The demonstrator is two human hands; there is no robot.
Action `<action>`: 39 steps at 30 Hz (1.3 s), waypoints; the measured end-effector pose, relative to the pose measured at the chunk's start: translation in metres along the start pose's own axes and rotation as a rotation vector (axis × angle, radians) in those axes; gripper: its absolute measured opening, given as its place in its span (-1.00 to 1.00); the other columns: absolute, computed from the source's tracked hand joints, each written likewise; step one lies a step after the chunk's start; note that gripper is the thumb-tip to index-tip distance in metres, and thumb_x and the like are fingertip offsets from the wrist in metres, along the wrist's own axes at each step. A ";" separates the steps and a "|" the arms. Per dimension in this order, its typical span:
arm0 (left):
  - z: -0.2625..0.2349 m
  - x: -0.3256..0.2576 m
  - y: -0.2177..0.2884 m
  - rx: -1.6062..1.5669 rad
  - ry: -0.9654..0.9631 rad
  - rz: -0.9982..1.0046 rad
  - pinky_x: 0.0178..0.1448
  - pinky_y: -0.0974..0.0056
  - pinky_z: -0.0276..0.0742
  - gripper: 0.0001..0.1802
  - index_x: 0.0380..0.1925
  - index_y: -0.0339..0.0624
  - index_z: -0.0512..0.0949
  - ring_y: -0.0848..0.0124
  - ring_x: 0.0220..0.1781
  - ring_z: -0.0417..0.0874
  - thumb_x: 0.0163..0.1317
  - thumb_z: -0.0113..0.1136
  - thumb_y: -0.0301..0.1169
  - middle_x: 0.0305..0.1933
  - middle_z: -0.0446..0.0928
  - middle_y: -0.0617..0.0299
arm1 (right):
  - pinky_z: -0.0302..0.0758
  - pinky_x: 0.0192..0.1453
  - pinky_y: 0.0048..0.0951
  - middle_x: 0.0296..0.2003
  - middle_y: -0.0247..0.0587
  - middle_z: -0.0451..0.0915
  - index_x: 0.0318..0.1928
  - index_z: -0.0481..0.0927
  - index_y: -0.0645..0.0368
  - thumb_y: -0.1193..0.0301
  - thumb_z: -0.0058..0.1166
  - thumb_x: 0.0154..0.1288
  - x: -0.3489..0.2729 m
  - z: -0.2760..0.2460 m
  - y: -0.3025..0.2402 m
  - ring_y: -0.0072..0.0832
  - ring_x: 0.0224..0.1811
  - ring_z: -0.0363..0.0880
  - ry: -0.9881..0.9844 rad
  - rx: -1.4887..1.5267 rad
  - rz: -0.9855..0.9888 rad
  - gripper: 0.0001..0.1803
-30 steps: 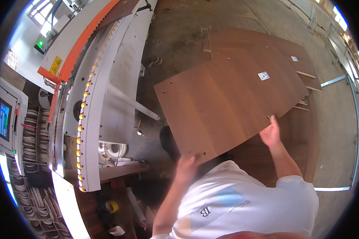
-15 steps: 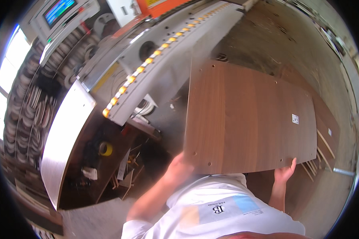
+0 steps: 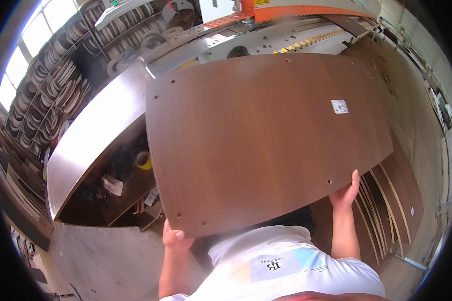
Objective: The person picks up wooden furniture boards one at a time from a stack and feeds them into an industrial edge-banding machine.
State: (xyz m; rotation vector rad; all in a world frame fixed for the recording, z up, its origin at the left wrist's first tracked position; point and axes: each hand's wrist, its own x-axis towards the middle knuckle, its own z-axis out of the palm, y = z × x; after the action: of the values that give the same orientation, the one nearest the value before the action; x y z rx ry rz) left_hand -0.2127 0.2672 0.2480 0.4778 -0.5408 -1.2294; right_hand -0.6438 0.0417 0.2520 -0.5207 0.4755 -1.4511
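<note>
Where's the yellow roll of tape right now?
In the head view, the yellow roll of tape is left of centre, showing just beside the left edge of the held brown panel, above and right of a white scrap.

Upper left of you: tall windows, panes blown out white with daylight. Beneath them, a rack crowded with coiled strip rolls; dark boards stacked at the far left edge. Nearer you, a table with a pale, glossy top catching strong glare, its open side dark and cluttered. Ahead, a long grey-and-orange machine crosses the room. To your right, a dull brownish-grey floor runs toward a pale wall, dimmer than the window side.
</note>
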 end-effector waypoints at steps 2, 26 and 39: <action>-0.005 -0.013 0.015 0.027 0.040 0.089 0.37 -0.02 0.52 -0.21 0.30 -0.43 0.38 0.07 0.29 0.60 -0.02 0.22 -0.36 0.26 0.55 -0.04 | 0.41 0.43 -0.07 0.36 -0.21 0.46 0.46 0.33 0.15 -0.01 0.06 0.46 0.014 0.024 0.018 -0.21 0.39 0.44 -0.064 -0.061 0.068 -0.27; -0.027 0.018 0.142 0.050 0.572 0.647 0.21 0.11 0.56 -0.47 0.18 -0.19 0.50 0.28 0.22 0.61 0.53 -0.04 0.02 0.19 0.61 0.18 | 0.52 0.16 -0.40 0.06 -0.29 0.65 0.23 0.54 0.17 0.04 0.18 0.50 0.140 0.204 0.151 -0.50 0.03 0.62 -0.311 -0.759 0.157 -0.47; -0.008 0.016 0.110 0.779 0.924 0.931 -0.19 0.45 0.50 -0.40 0.47 -0.20 0.30 0.55 -0.39 0.56 0.59 0.06 -0.11 -0.23 0.66 0.29 | 0.46 0.41 -0.14 0.59 0.29 -0.04 0.59 0.01 0.30 0.04 0.44 0.16 0.086 0.206 0.159 0.16 0.52 0.27 -0.659 -1.552 -0.711 0.19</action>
State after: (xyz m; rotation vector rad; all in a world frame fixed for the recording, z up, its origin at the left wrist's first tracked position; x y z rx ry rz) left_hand -0.1215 0.2815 0.3110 1.1898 -0.3292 0.1938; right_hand -0.3880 -0.0268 0.3228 -2.4985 0.8645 -1.1629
